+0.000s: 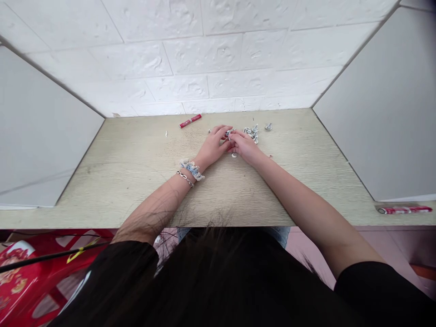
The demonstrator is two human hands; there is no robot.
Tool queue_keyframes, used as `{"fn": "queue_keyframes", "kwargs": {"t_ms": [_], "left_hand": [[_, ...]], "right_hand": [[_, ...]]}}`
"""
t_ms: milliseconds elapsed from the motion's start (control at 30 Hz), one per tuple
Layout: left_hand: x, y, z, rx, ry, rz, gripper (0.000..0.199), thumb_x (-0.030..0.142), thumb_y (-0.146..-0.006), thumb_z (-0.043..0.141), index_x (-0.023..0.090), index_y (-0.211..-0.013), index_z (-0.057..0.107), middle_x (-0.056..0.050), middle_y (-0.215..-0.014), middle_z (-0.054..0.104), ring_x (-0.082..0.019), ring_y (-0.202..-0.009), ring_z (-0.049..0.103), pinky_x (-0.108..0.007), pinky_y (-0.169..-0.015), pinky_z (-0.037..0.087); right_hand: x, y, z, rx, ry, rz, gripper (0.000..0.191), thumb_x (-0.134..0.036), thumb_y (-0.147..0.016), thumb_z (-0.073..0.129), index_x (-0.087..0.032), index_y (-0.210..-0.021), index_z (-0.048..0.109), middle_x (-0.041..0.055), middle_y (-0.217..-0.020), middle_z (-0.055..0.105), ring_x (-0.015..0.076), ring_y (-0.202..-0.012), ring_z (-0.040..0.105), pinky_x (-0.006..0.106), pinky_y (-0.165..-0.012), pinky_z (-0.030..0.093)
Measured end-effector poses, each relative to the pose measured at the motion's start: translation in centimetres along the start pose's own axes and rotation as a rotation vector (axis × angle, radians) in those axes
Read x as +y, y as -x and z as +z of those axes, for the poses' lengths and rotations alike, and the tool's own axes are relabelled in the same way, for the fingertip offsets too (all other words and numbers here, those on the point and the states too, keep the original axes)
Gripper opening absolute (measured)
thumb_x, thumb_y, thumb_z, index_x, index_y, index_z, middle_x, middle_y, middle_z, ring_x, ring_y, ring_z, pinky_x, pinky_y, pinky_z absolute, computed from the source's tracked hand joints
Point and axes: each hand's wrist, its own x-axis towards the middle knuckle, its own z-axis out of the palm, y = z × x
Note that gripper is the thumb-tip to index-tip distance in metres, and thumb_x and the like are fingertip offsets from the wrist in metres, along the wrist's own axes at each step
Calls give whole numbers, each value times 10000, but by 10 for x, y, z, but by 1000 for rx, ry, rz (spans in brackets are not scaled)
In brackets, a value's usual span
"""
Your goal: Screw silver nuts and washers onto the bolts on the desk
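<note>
"Can you make out what they're holding?"

"Barely. A small metal piece (pixel 228 134), half buried in fingertips; I can't tell its full shape. The left hand (pixel 216 141) and right hand (pixel 245 145) both pinch it, though some fingers are tucked from sight."

"And the pile of metal parts (pixel 254 131)?"

"At three o'clock from the hands, just beside the right one, too jumbled to count. A loose part (pixel 268 127) sits a bit beyond. The round disc (pixel 235 155) is at six, partly under the right fingers."

"Any room to move?"

"Plenty of bare tabletop (pixel 218 195) towards six and nine. At twelve there's the wall (pixel 184 59); the red tube (pixel 190 120) lies near it, at ten. Another red stick (pixel 407 210) is by the front edge, at four."

"How does the piece look?"

"Silvery, with a thin bit poking out."
</note>
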Motion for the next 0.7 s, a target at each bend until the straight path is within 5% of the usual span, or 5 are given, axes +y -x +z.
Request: {"fn": "queue_keyframes", "kwargs": {"t_ms": [433, 700], "left_hand": [[-3, -1, 2, 18, -40, 15, 433, 122, -956, 582, 179, -1383, 623, -140, -1476, 582, -224, -1367, 576, -362, -1111, 552], [0, -1, 0, 0, 0, -6, 472, 95, -938, 605, 181, -1401, 605, -134, -1485, 567, -218, -1348, 585, -354, -1111, 555]], "right_hand": [[-2, 3, -1, -2, -19, -25, 138, -118, -921, 669, -174, -812, 604, -39, -791, 685, 52, -669, 635, 158, -591, 500], [-4, 1, 1, 12, -60, 46, 263, -176, -1025, 509, -172, -776, 593, -19, -666, 629, 67, -572, 583, 175, -565, 490]]}}
